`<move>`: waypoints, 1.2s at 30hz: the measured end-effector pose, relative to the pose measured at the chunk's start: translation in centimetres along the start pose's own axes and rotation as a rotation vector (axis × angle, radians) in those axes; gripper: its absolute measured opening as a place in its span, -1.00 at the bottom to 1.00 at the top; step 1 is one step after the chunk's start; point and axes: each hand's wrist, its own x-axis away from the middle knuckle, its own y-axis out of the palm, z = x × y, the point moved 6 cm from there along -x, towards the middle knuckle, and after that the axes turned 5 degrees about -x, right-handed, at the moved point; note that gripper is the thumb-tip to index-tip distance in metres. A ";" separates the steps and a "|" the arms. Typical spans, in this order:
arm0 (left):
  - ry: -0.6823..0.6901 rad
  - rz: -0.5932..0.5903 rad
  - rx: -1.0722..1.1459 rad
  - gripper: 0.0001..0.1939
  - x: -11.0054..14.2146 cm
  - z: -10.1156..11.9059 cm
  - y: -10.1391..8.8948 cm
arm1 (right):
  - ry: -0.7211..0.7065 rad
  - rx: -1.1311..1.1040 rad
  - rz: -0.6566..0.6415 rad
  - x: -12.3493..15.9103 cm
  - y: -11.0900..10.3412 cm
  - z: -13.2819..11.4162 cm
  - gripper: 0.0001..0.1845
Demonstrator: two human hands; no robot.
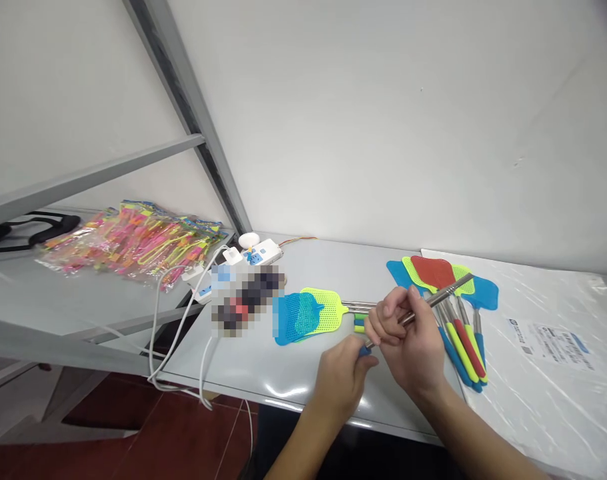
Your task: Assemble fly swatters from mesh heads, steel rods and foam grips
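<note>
My right hand (408, 337) is closed round the metal shaft of a fly swatter (446, 291), which slants up to the right. My left hand (344, 373) pinches the blue grip end of the same swatter just below it. Left of my hands lie two finished swatters (308, 313), one blue and one yellow-green, heads overlapping. To the right lies a fan of several swatters (453, 313) with blue, green and red heads and coloured handles.
A white power strip (261, 253) with cables hanging off the table edge sits at the back left. A blurred object (246, 300) lies beside it. Bags of bright plastic toys (133, 243) rest on a grey shelf. Clear plastic sheets (548, 347) lie at the right.
</note>
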 end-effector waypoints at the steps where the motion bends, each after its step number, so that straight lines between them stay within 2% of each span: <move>1: -0.005 0.000 -0.002 -0.76 0.0 0.0 0.0 | -0.010 0.020 -0.009 0.1 0.0 0.0 -0.53; 5: -0.024 -0.003 -0.009 -0.79 -0.1 -0.2 0.0 | -0.033 0.096 -0.036 0.4 0.1 0.1 -0.56; 11: -0.020 -0.017 -0.027 -0.73 0.0 -0.1 0.1 | -0.021 0.209 -0.048 0.6 -0.6 -0.1 -0.61; 19: 0.026 -0.017 -0.077 -0.71 -0.1 0.4 0.1 | 0.024 0.235 -0.123 1.2 -1.3 -0.9 -0.63; 26: 0.062 0.027 -0.140 -0.70 -0.4 1.0 0.0 | 0.015 0.252 -0.109 1.3 -2.1 -0.7 -0.64; 32: 0.100 0.026 -0.145 -0.72 -0.7 1.6 -0.5 | 0.061 0.555 -0.173 2.1 -2.4 -0.5 -0.74; 34: 0.126 0.005 -0.156 -0.74 -0.7 1.9 -0.8 | 0.075 0.480 -0.141 2.1 -2.3 -1.4 -0.72; 36: 0.146 -0.013 -0.174 -0.75 -0.6 2.4 -1.2 | 0.018 0.263 -0.056 2.2 -2.1 -3.0 -0.80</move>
